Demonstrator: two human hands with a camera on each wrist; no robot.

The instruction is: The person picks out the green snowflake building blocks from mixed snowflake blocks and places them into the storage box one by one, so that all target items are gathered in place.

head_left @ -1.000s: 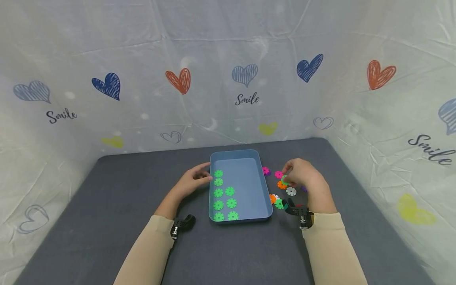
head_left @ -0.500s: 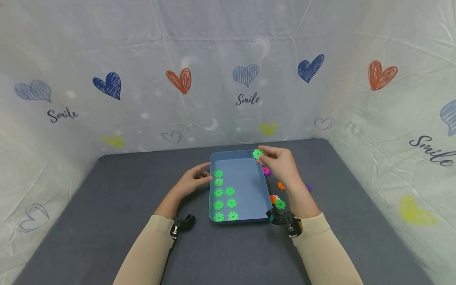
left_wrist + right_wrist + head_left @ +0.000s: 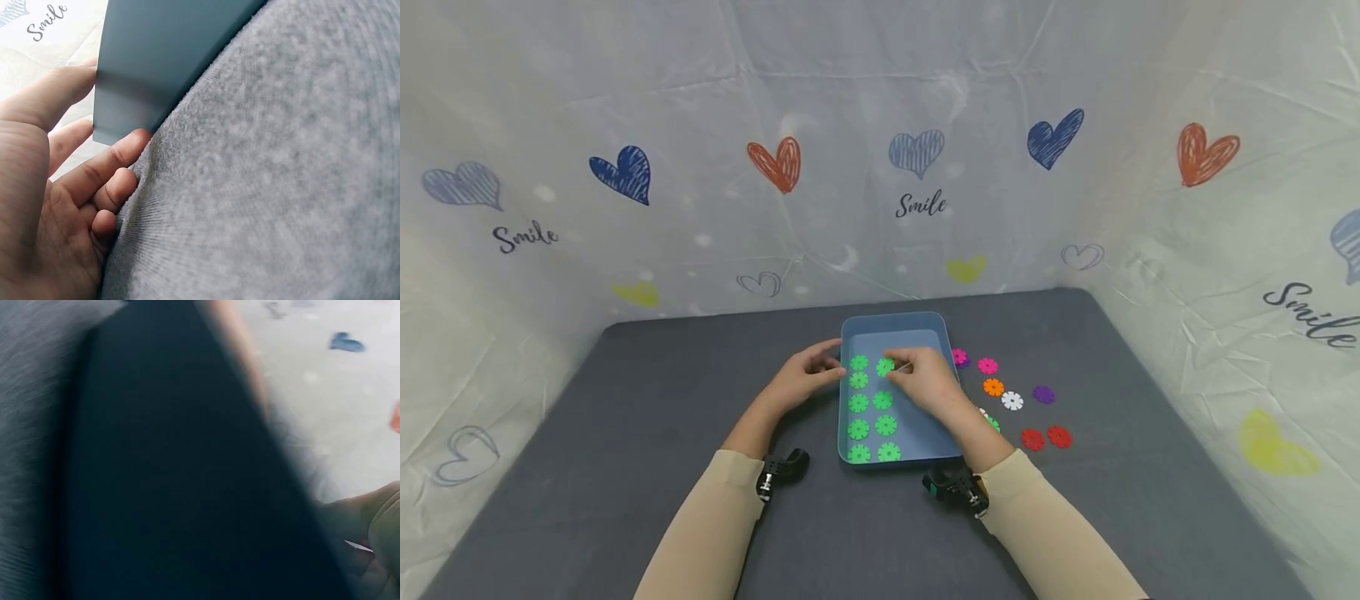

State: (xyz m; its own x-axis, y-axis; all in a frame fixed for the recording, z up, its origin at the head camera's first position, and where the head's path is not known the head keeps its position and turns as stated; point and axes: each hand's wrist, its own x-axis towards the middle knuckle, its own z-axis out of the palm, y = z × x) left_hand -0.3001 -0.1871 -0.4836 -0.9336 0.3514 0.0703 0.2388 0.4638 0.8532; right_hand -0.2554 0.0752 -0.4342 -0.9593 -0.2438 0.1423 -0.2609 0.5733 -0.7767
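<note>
A blue rectangular tray (image 3: 928, 437) holds two columns of green snowflake discs (image 3: 882, 401) at its left side. My right hand (image 3: 931, 382) reaches over the tray and pinches a green snowflake disc (image 3: 885, 366) at the far end of the second column. A pale sliver shows between thumb and fingers; what it is I cannot tell. My left hand (image 3: 805, 379) rests against the tray's left side, thumb and fingertips touching it. In the left wrist view the left hand (image 3: 69, 187) touches the tray's outer wall (image 3: 156, 56). The tray's dark wall (image 3: 187, 456) hides most of the right hand's fingers.
Right of the tray lie loose discs: pink (image 3: 988, 366), orange (image 3: 993, 387), white (image 3: 1012, 401), purple (image 3: 1043, 394) and red (image 3: 1033, 439). My right forearm partly covers others beside the tray. A printed cloth stands behind the grey table (image 3: 700, 400).
My right hand picked a green disc from the loose ones, carried it left over the tray's far right corner, and lowered it beside the left column. The left hand stays at the tray.
</note>
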